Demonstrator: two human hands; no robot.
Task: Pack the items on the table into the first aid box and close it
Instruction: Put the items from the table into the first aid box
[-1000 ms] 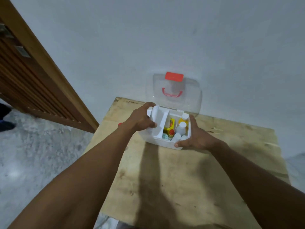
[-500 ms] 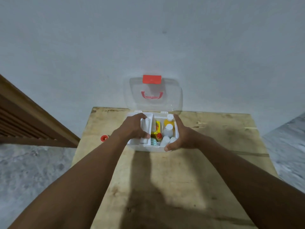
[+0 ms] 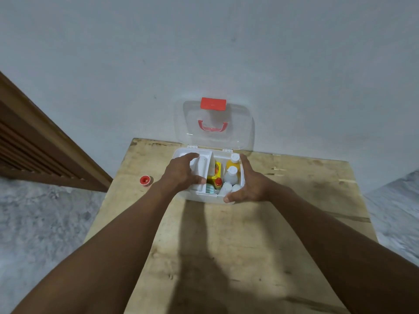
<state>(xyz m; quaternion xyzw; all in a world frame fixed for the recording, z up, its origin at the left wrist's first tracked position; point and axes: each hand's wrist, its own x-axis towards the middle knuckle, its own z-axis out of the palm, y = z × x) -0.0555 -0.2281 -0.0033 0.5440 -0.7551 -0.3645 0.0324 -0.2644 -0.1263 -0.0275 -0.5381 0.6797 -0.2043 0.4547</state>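
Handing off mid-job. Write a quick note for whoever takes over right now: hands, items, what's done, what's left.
Left hand: grips the first aid box at its left compartment.
Right hand: holds the box's right front corner.
Done: bottles and yellow carton are inside.
Left: a small red round item lies on the table left of the box. Pack it, then shut the clear lid, now standing open.

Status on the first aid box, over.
Gripping first aid box: left hand, right hand. Open lid, bottles inside. Unpacked on table: red round item.
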